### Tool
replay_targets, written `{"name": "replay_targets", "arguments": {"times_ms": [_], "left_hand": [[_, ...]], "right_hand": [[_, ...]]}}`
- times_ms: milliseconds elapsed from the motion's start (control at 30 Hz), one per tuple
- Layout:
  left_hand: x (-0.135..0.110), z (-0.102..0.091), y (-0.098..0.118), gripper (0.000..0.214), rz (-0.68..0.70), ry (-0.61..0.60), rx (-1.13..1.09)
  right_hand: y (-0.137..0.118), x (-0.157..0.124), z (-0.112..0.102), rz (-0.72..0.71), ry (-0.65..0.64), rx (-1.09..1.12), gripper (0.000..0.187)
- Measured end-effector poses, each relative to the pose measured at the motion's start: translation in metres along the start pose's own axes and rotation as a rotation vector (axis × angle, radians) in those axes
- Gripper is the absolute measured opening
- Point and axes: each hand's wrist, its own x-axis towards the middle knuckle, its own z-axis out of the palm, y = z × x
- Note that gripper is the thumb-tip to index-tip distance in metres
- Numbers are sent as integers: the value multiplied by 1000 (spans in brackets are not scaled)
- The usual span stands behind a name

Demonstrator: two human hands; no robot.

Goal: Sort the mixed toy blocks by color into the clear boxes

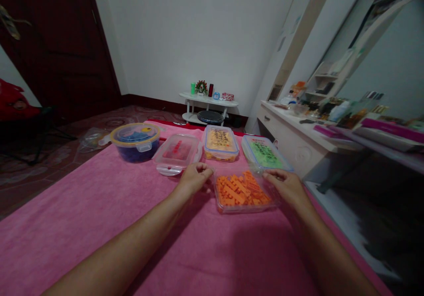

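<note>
A clear plastic container (228,209) full of orange building bricks (239,190) is in front of me, over the pink cloth. No lid shows clearly on it. My left hand (194,179) has its fingers curled at the container's upper left edge. At the upper right side, my right hand (285,184) pinches the rim between thumb and fingers. Just beyond stand a lidded container of yellow pieces (221,143) and one of green pieces (265,152). Near my left hand is a container with a pale lid and red contents (179,151).
A round bowl of blue pieces (135,143) with a yellow-rimmed lid stands on the left of the pink cloth (109,199). On the right is a white dresser (293,134) crowded with bottles. A small white shelf (208,99) stands against the far wall.
</note>
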Motion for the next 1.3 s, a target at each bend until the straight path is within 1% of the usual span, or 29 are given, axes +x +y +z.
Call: {"name": "replay_targets", "arguments": {"times_ms": [100, 233, 333, 433, 500, 567, 700, 800, 900, 933, 967, 1000, 1067, 1100, 1167, 1200, 1233, 1267, 1300], "left_hand": [[1, -1, -3, 12, 30, -5, 12], [-1, -1, -6, 20, 170, 8, 104], [-2, -1, -7, 29, 237, -4, 118], [-2, 0, -10, 36, 193, -37, 71], [-2, 1, -12, 37, 153, -53, 41], [-1, 0, -14, 36, 168, -50, 48], [0, -5, -15, 34, 303, -32, 158], [-3, -9, -6, 33, 327, -11, 173], [-9, -13, 14, 28, 272, 26, 86], [-12, -14, 21, 24, 255, 31, 32], [-14, -16, 29, 22, 250, 27, -34], [-16, -19, 36, 20, 253, 20, -103], [-18, -24, 47, 19, 281, 9, -215], [-19, -26, 50, 19, 297, 10, -250], [-19, -29, 54, 20, 329, 22, -288], [-19, -30, 55, 20, 337, 24, -300], [-19, -30, 55, 21, 340, 21, -314], [-20, -30, 55, 22, 335, 16, -330], [-20, -29, 55, 22, 326, 7, -346]], "right_hand": [[-4, -4, 2, -14, 14, -31, 34], [-9, -8, 4, -15, 61, -58, 39], [-8, -8, 5, -34, 44, -49, 36], [-3, -7, 8, -36, 36, -40, 34], [-1, -6, 10, -24, 39, -30, 34], [-2, -6, 10, -14, 39, -25, 34], [-20, -12, 5, -21, 100, 9, 32], [-37, -18, -4, -25, 102, 131, 32], [-49, -23, -11, -1, 4, 416, 36], [-51, -25, -11, 7, -38, 483, 38], [-53, -27, -10, 5, -78, 500, 38], [-55, -29, -8, -20, -121, 460, 36], [-57, -32, 0, -158, -231, 255, 31], [-57, -34, 4, -250, -323, 127, 29], [-56, -36, 9, -400, -558, -88, 29], [-55, -36, 8, -433, -659, -161, 31], [-54, -35, 6, -437, -728, -216, 35], [-53, -34, 2, -422, -756, -257, 38], [-52, -33, -3, -401, -750, -293, 41]]}}
